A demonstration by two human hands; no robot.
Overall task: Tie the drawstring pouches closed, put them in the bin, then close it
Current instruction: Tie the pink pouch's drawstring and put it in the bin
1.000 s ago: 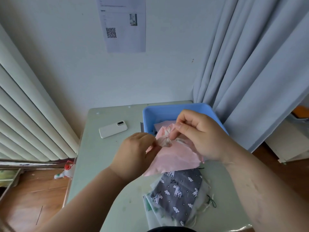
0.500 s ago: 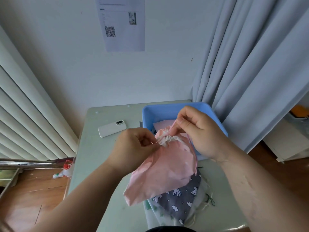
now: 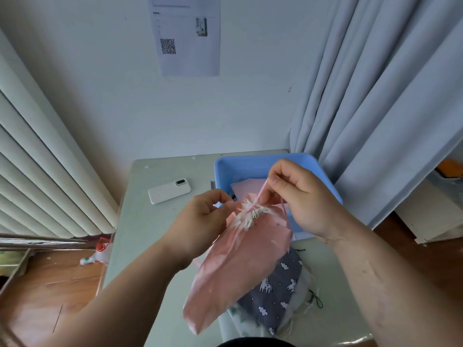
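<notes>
both left hand (image 3: 200,222) and right hand (image 3: 302,199) pinch a pink pouch (image 3: 240,269) above the table (image 3: 147,221) by curtains (image 3: 380,96).

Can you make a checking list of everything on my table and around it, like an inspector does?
Surface: pale green table, front part covered by a pile of pouches.
Job's things: pink pouch held above the table, neck gathered; blue bin open, pink fabric inside; grey animal-print pouch on the pile.
Clutter: white phone lying left of the bin.
Hands: left hand holds the pink pouch's neck; right hand pinches its pink drawstring.
Cables: nothing seen.
Surroundings: grey curtain, QR-code paper on the wall, bottle on the floor.
</notes>
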